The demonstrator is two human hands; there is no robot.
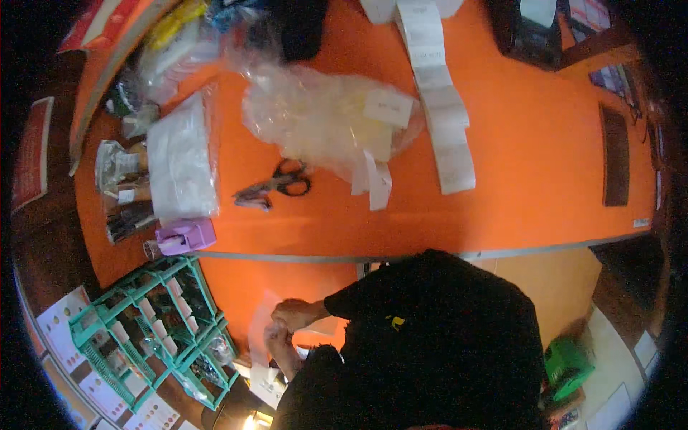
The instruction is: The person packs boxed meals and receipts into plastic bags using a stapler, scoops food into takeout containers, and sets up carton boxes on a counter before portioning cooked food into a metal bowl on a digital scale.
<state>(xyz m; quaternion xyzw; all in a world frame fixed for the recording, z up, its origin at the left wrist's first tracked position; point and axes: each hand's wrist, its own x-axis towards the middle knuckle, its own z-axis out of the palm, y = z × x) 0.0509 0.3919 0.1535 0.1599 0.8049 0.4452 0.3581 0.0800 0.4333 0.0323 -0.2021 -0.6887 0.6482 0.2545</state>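
Observation:
My body is turned to the picture's left. Both hands are together at lower centre, over an orange surface below the table's front edge. My right hand, the upper one, has its fingers bent at the top of a thin translucent plastic bag. Just below it, my left hand pinches the same plastic, its fingertips close to the right hand's. The bag hangs to the left of my hands; its contents, if any, are too blurred to tell. A white printed paper shows beneath it.
On the orange table lie black-handled scissors, crumpled clear plastic packaging, a strip of labels, a stack of clear bags and a purple tape dispenser. A green compartment rack stands close at left.

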